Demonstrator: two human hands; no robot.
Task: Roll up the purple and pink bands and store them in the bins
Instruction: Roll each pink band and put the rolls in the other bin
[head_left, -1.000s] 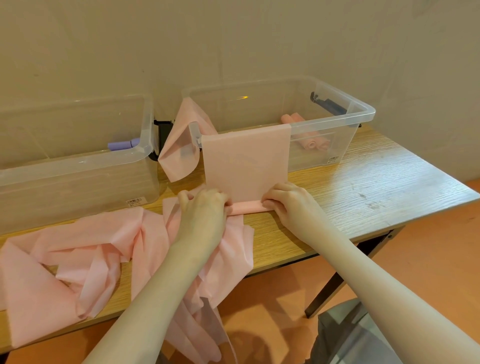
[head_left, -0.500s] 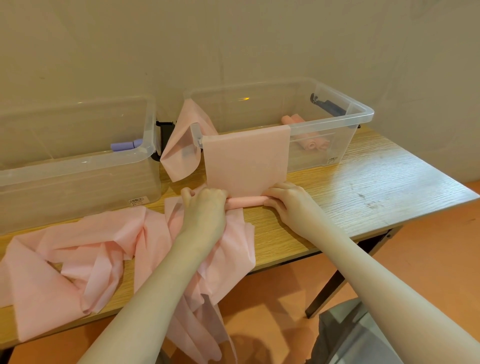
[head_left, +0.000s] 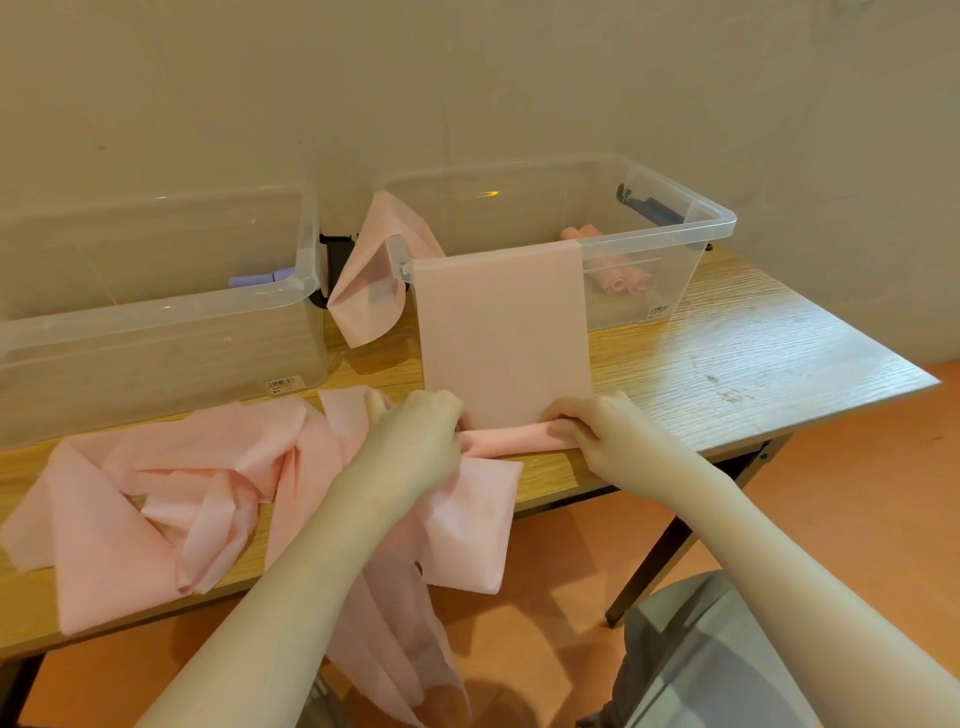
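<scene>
- A loose pink band hangs over the near edge of the wooden table, under the left forearm, its tail dropping toward the orange floor.
- More pink bands lie crumpled in a heap along the near edge toward the left end of the table.
- The left hand is curled over the left end of a small pink roll lying close to the near edge; its fingertips are hidden, so the exact grip cannot be told, but the fingers wrap the roll's end.
- The right hand pinches the right end of the same roll, fingers curled over the top.
- From the roll a flat pink strip runs up and drapes over the front rim of the right bin.
- Inside the right bin, several finished pink rolls rest at the bottom toward its right side; another pink piece hangs over its left corner.
- The left bin stands at the back left of the table, with a purple roll inside near its right wall.
- Both bins sit against the beige wall.
</scene>
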